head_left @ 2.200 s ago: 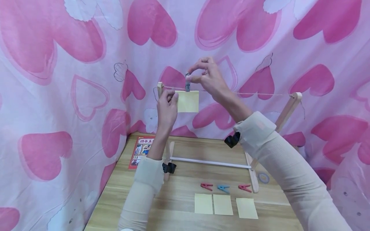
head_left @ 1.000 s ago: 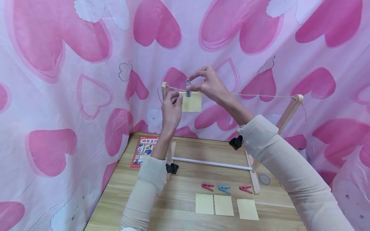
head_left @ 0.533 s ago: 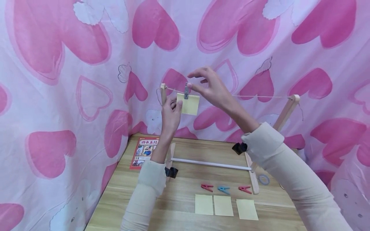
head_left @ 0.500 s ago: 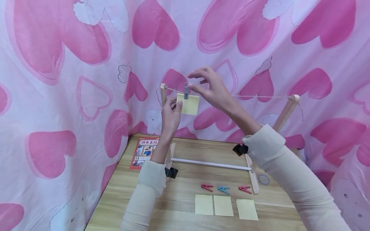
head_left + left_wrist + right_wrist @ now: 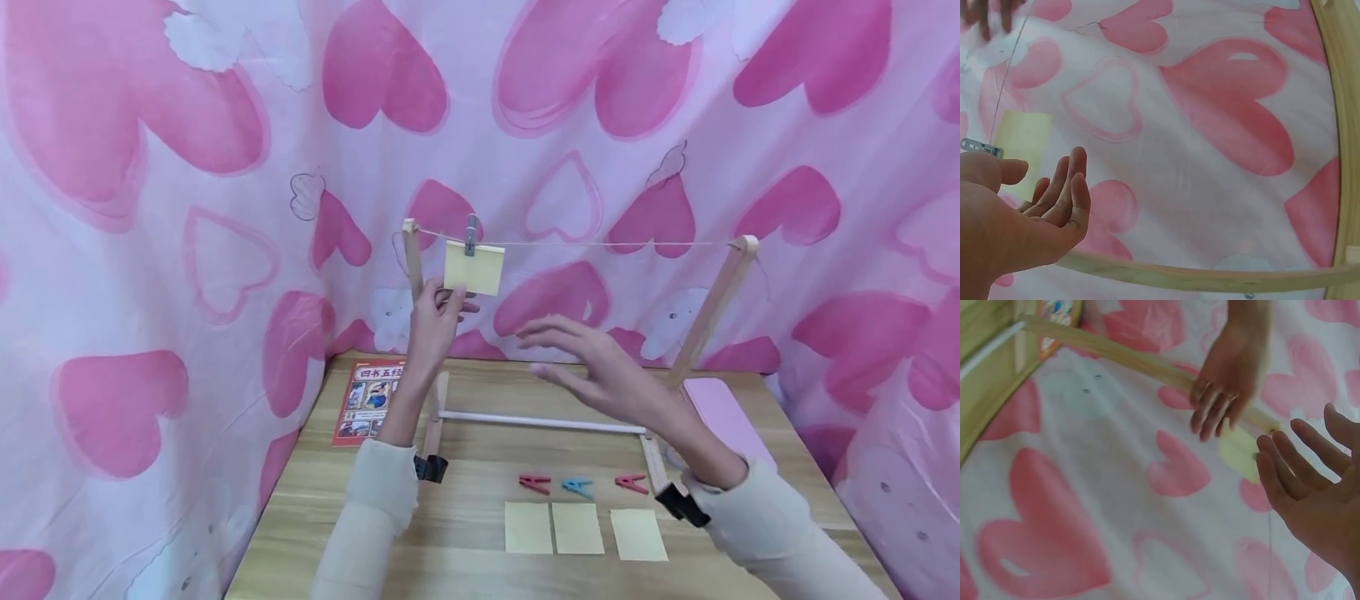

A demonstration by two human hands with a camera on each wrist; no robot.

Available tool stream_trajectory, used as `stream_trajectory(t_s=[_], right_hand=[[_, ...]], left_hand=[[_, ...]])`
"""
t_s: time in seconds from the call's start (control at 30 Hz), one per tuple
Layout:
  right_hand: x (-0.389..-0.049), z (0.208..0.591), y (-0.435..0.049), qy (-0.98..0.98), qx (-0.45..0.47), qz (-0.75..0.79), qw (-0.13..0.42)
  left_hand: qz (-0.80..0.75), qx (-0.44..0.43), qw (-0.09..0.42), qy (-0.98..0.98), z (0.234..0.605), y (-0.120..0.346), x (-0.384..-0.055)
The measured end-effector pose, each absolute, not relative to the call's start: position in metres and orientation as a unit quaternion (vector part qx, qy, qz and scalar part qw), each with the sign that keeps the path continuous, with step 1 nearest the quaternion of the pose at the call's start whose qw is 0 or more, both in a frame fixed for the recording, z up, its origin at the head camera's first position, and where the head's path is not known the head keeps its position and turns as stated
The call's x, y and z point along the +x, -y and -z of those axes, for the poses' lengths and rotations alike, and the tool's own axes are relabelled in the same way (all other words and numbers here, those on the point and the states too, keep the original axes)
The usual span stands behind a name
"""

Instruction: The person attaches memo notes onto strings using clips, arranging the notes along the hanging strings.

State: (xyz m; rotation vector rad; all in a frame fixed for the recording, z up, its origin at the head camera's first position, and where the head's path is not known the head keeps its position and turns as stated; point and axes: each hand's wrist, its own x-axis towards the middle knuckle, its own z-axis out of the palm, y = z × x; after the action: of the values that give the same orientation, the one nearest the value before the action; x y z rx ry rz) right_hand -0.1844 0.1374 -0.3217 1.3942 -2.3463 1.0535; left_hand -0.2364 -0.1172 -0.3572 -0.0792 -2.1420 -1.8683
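A yellow paper note (image 5: 474,268) hangs from the string (image 5: 600,243) under a grey clothespin (image 5: 470,235), which is clipped over its top edge. My left hand (image 5: 435,321) is at the note's lower left corner, thumb in front and other fingers loosely extended below. In the left wrist view, thumb and forefinger stand apart beside the note (image 5: 1025,140). My right hand (image 5: 600,367) hovers over the table, right of the note and below the string, fingers spread and holding nothing.
A wooden stand with a left post (image 5: 412,258), a right post (image 5: 712,312) and a white rod (image 5: 540,422) carries the string. Red clothespins (image 5: 535,483), a blue clothespin (image 5: 577,487) and more yellow notes (image 5: 577,528) lie in front. A red booklet (image 5: 363,408) and pink case (image 5: 723,417) flank it.
My right hand has let go of the clothespin and moved down and right. My left hand has slid down from the note's side to its lower corner. The clothespin and note stay on the string.
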Motion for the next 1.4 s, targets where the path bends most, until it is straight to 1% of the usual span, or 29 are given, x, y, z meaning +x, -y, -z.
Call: stream_trajectory(t_s=[0.13, 0.2, 0.27, 0.37, 0.43, 0.5, 0.57, 0.67, 0.7, 0.77, 0.87, 0.9, 0.93, 1.0, 1.07, 1.13, 1.23, 1.3, 1.4], right_hand=[[-0.175, 0.349, -0.157, 0.833, 0.421, -0.344, 0.097], [-0.172, 0.362, -0.164, 0.846, 0.399, -0.337, 0.105], [-0.169, 0.375, -0.169, 0.854, 0.383, -0.33, 0.12], [-0.166, 0.395, -0.175, 0.86, 0.373, -0.315, 0.145], [-0.165, 0.411, -0.177, 0.86, 0.371, -0.313, 0.158], [-0.164, 0.43, -0.178, 0.857, 0.371, -0.313, 0.173], [-0.161, 0.451, -0.179, 0.86, 0.359, -0.313, 0.182], [-0.154, 0.484, -0.175, 0.864, 0.34, -0.321, 0.188], [-0.152, 0.494, -0.173, 0.868, 0.329, -0.324, 0.184], [-0.148, 0.511, -0.167, 0.874, 0.311, -0.332, 0.172], [-0.143, 0.533, -0.158, 0.877, 0.301, -0.339, 0.161], [-0.142, 0.539, -0.155, 0.877, 0.301, -0.338, 0.16], [-0.142, 0.545, -0.152, 0.876, 0.303, -0.337, 0.162], [-0.14, 0.557, -0.146, 0.875, 0.307, -0.336, 0.164], [-0.139, 0.57, -0.141, 0.876, 0.307, -0.335, 0.163], [-0.139, 0.583, -0.135, 0.876, 0.306, -0.334, 0.164], [-0.139, 0.604, -0.129, 0.879, 0.31, -0.319, 0.175], [-0.139, 0.617, -0.126, 0.882, 0.311, -0.303, 0.183], [-0.137, 0.63, -0.124, 0.888, 0.307, -0.288, 0.183]], left_hand=[[0.642, -0.036, 0.134, 0.754, 0.371, 0.127, -0.229], [0.628, -0.04, 0.142, 0.764, 0.38, 0.13, -0.222], [0.593, -0.05, 0.161, 0.787, 0.393, 0.13, -0.214], [0.471, -0.084, 0.22, 0.85, 0.419, 0.129, -0.199], [0.379, -0.12, 0.264, 0.879, 0.443, 0.13, -0.188], [0.301, -0.149, 0.297, 0.894, 0.471, 0.13, -0.175], [0.26, -0.163, 0.293, 0.906, 0.502, 0.129, -0.16], [0.254, -0.155, 0.257, 0.919, 0.55, 0.127, -0.137], [0.247, -0.154, 0.248, 0.924, 0.58, 0.129, -0.135], [0.273, -0.156, 0.238, 0.919, 0.621, 0.13, -0.127], [0.316, -0.163, 0.204, 0.912, 0.657, 0.128, -0.113], [0.333, -0.161, 0.192, 0.909, 0.663, 0.125, -0.107], [0.36, -0.153, 0.174, 0.904, 0.654, 0.12, -0.096], [0.39, -0.129, 0.138, 0.901, 0.649, 0.112, -0.082], [0.412, -0.105, 0.127, 0.896, 0.653, 0.105, -0.074], [0.415, -0.087, 0.135, 0.896, 0.657, 0.1, -0.07], [0.384, -0.083, 0.176, 0.903, 0.666, 0.095, -0.07], [0.358, -0.086, 0.193, 0.91, 0.669, 0.093, -0.071], [0.341, -0.088, 0.189, 0.917, 0.672, 0.091, -0.07]])
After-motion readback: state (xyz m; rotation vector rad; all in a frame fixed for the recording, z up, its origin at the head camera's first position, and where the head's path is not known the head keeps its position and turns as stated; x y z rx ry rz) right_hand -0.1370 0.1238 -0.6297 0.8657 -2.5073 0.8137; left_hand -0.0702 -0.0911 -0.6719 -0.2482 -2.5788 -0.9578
